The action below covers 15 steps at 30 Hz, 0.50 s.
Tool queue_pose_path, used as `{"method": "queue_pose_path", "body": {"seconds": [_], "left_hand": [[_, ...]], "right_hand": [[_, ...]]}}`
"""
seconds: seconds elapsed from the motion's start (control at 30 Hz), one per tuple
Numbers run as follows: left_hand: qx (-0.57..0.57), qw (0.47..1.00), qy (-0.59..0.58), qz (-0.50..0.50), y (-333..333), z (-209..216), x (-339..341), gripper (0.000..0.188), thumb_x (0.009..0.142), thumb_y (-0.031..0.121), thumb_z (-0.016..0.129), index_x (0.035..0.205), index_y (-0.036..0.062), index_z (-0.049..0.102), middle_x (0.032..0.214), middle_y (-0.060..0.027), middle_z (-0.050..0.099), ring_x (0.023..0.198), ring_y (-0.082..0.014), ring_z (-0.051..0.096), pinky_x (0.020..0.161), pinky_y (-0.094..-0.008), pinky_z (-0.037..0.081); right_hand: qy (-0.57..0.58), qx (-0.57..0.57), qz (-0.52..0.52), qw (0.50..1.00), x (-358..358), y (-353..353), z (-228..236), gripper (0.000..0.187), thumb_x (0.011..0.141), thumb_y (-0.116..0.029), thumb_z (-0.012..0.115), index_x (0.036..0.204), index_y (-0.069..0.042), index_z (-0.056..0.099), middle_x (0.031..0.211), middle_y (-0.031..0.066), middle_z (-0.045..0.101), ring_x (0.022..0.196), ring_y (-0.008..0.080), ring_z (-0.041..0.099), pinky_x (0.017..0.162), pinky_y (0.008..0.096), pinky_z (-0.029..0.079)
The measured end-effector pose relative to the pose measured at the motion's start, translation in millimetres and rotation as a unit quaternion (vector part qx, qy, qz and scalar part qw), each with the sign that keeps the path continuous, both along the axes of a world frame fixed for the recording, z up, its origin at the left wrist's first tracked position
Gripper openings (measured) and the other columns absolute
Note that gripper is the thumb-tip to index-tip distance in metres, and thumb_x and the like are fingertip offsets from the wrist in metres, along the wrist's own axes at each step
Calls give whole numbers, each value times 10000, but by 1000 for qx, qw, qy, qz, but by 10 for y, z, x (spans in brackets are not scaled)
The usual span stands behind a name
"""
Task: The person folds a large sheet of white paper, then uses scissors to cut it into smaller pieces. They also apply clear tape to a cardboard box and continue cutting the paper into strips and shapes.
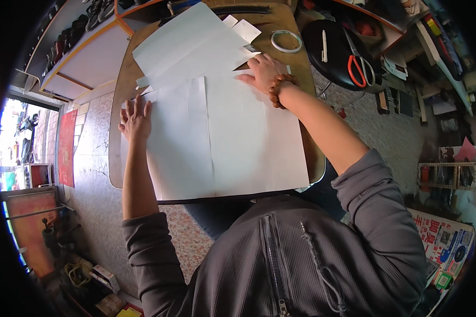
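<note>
A large white sheet of paper (243, 142) with faint vertical creases lies across the near part of the wooden table, and a folded panel (180, 142) covers its left side. My left hand (136, 119) rests on the sheet's left edge, fingers spread and pointing away from me. At the far right corner of the paper, my right hand (264, 74) lies with its fingers partly spread, a brown bead bracelet on the wrist. Neither hand appears to hold anything. Another pale sheet (188, 45) lies beyond, with small white paper scraps (247, 30) next to it.
A roll of tape (286, 41) lies at the table's (313, 153) far right. Beside the table, a round black stool (322, 66) carries orange-handled scissors (357, 68) and a white pen (325, 46). Shelves with shoes (79, 31) stand at far left.
</note>
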<state>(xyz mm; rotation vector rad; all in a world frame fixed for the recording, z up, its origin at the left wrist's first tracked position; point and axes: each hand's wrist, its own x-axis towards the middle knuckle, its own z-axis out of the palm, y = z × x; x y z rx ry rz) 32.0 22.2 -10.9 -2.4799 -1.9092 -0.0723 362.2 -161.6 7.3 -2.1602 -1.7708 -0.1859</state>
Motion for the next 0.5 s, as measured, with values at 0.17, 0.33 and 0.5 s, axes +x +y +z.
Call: {"method": "queue_pose_path", "body": {"seconds": [0.17, 0.33, 0.5], "left_hand": [[-3, 1000, -5, 1, -18, 28, -1, 602, 895, 622, 309, 1425, 337, 280, 1518, -50, 194, 1395, -310, 147, 1062, -581, 174], [-11, 1000, -9, 10, -37, 62, 22, 605, 891, 628, 312, 1425, 345, 278, 1522, -43, 182, 1401, -305, 131, 1070, -583, 156], [-5, 997, -73, -15, 45, 51, -119, 579, 890, 509, 484, 1383, 219, 394, 1481, -80, 288, 1378, -288, 217, 1079, -518, 192]], "right_hand": [[2, -10, -8, 1000, -31, -11, 27, 405, 822, -474, 596, 904, -78, 583, 1027, 69, 575, 1013, 248, 538, 817, 391, 468], [-23, -12, -8, 1000, -21, -290, 123, 455, 792, -363, 672, 1119, -84, 521, 1191, 98, 494, 1135, 266, 451, 937, 402, 386], [241, 102, -97, 960, -139, -1179, 112, 656, 699, -68, 725, 1283, -62, 425, 1363, 209, 348, 1263, 376, 339, 1052, 436, 299]]}}
